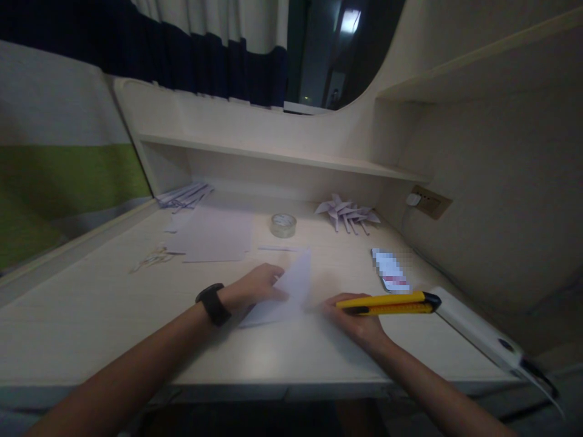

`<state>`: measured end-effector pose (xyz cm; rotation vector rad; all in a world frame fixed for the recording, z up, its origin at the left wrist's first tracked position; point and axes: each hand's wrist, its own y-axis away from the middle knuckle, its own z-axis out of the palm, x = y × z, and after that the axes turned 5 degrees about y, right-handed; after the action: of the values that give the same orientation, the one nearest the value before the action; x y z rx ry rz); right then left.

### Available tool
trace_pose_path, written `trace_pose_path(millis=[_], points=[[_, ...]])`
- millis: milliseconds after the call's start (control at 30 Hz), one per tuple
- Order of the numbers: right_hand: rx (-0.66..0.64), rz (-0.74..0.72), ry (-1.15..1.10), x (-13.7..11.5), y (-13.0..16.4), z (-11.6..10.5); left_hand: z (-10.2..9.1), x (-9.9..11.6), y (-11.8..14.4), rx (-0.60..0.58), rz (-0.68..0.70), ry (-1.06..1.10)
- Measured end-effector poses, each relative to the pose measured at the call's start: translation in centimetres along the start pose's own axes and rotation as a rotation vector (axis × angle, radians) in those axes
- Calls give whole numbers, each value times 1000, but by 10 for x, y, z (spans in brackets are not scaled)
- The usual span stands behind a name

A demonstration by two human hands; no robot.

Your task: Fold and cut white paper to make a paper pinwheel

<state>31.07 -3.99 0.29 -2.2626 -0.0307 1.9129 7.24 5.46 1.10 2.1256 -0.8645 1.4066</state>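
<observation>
2 bare forearms reach in from the bottom edge onto a pale wooden desk (91,328). The left hand (255,288), a black watch (212,303) on its wrist, lies flat with fingers pressed on a folded sheet of pale lilac paper (291,291). The right hand (359,321) is closed around a yellow utility knife with a black tip (387,303), held level just right of the paper; whether the blade is out cannot be told.

The paper sits at the middle of the desk, between the 2 hands. It is folded into a triangle, 1 flap standing up at a slant, the rest flat under the fingers. No cut shows in it, so the work seems at an early stage: folded, not yet sliced.

Behind, a heap of finished lilac paper pinwheels (348,213) lies by the back wall, suggesting several pieces already made. A clear roll of tape (283,225), flat lilac sheets (214,240) and a bundle of paper strips (184,195) lie further left. A phone (390,271) rests to the right, well apart.
</observation>
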Motion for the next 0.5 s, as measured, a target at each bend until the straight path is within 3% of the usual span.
trace_pose_path(millis=[100, 500], points=[[-74, 16, 0, 0, 0, 0, 2, 4, 1, -8, 11, 8], [-14, -37, 33, -1, 1, 1, 14, 12, -3, 123, -14, -208]])
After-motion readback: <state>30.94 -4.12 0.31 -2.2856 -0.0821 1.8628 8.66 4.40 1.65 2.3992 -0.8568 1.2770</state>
